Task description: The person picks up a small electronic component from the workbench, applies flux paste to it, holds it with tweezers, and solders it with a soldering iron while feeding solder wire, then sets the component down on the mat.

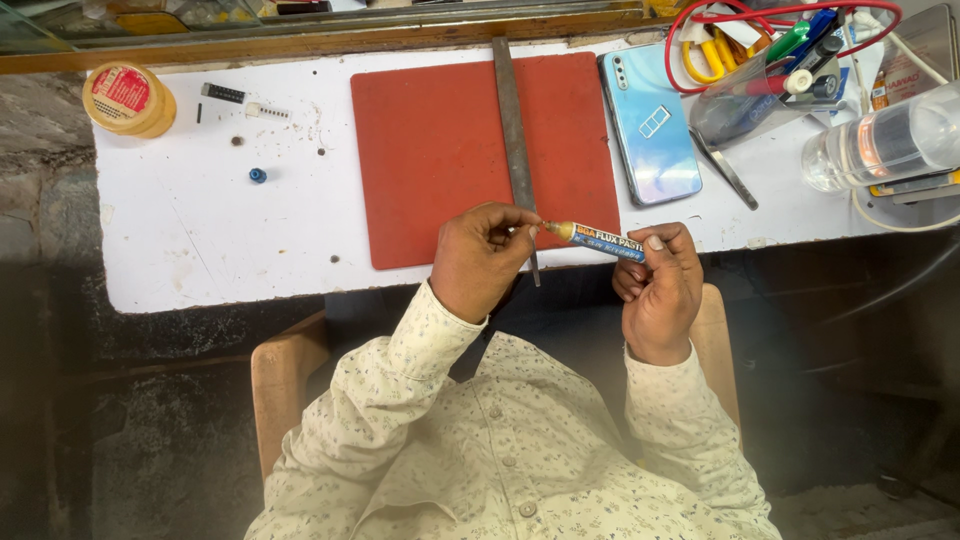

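Your hands meet just off the front edge of the tabletop (200, 230), over your lap. Right hand (660, 290) is closed round the body of a blue syringe-style tube (600, 241), held near level w/ the nozzle pointing left, so the tip comes straight to the other hand. Left hand (480, 262) has thumb & fingers pinched at the tube's yellowish tip; whether it grips a cap or some small part there, can't tell, too small. Holding it in both hands off the edge keeps the tip steady & close to your eyes.

On the tabletop: a red mat (440, 150) sits centre, against the back edge, w/ a long metal file (515, 140) laid front-to-back across it, its end poking past the front edge between your hands. A light-blue phone (650, 125) lies face down just right of the mat. Back right corner: clear holder w/ pens (770, 85), red cable (770, 15), clear bottle (890, 145) on its side. Back left corner: a round yellow tin (128, 98); small bits incl. a blue bead (258, 175) nearby.
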`<state>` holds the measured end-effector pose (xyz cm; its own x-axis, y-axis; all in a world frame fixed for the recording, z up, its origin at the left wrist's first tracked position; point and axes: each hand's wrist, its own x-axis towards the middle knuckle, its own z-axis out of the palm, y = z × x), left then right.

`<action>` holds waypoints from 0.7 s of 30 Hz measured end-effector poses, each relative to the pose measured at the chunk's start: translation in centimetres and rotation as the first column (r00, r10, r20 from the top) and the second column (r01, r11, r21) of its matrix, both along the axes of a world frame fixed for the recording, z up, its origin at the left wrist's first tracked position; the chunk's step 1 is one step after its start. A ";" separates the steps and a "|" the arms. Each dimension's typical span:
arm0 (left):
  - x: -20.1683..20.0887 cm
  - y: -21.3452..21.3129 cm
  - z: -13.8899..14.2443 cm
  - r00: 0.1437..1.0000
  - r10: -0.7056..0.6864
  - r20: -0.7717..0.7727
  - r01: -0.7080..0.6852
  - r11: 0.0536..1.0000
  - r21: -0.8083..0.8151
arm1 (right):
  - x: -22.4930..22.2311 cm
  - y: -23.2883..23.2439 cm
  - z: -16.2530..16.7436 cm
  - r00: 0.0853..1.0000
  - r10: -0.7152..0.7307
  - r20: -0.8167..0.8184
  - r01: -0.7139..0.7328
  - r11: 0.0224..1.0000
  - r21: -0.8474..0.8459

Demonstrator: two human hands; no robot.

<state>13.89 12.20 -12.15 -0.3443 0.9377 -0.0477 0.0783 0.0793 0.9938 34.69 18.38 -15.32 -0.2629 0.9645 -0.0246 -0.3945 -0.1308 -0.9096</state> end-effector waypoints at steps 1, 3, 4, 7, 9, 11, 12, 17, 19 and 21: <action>0.0 0.0 0.0 1.000 0.000 0.001 0.000 1.000 -0.001 | 0.0 0.0 0.0 1.000 -0.003 0.000 0.003 1.000 0.002; 0.0 0.0 0.0 1.000 0.001 0.002 -0.001 1.000 -0.002 | -0.1 0.0 0.1 1.000 -0.008 0.000 0.008 1.000 0.005; 0.0 0.0 0.0 1.000 0.003 0.002 -0.003 1.000 0.004 | -0.1 0.0 0.1 1.000 -0.008 0.003 0.008 1.000 0.003; 0.0 0.0 0.0 1.000 0.004 0.006 -0.004 1.000 0.009 | -0.1 0.0 0.2 1.000 -0.003 0.007 0.003 1.000 -0.001; -0.1 0.0 -0.1 1.000 0.002 0.013 -0.002 1.000 -0.004 | -0.1 -0.1 0.2 1.000 0.003 0.005 -0.003 1.000 -0.001; 0.0 0.0 -0.1 1.000 0.003 0.016 -0.003 1.000 -0.001 | -0.1 -0.1 0.1 1.000 0.001 0.004 -0.001 1.000 -0.012; 0.0 0.0 -0.1 1.000 0.004 0.017 -0.004 1.000 0.000 | -0.1 -0.1 0.1 1.000 0.000 0.003 0.000 1.000 -0.017; 0.0 0.0 -0.1 1.000 0.001 0.005 -0.001 1.000 -0.008 | -0.1 0.0 -0.1 1.000 -0.005 0.002 0.005 1.000 -0.004; 0.1 0.0 0.0 1.000 0.005 0.001 -0.005 1.000 -0.004 | -0.1 0.1 -0.2 1.000 -0.013 0.013 0.013 1.000 0.002; 0.2 -0.1 0.1 1.000 0.016 -0.003 -0.016 1.000 -0.008 | -0.1 0.1 -0.2 1.000 -0.020 0.022 0.020 1.000 0.008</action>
<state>14.10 12.07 -12.04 -0.3594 0.9316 -0.0540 0.0799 0.0884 0.9929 34.63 18.44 -15.51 -0.2434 0.9696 -0.0230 -0.3771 -0.1165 -0.9188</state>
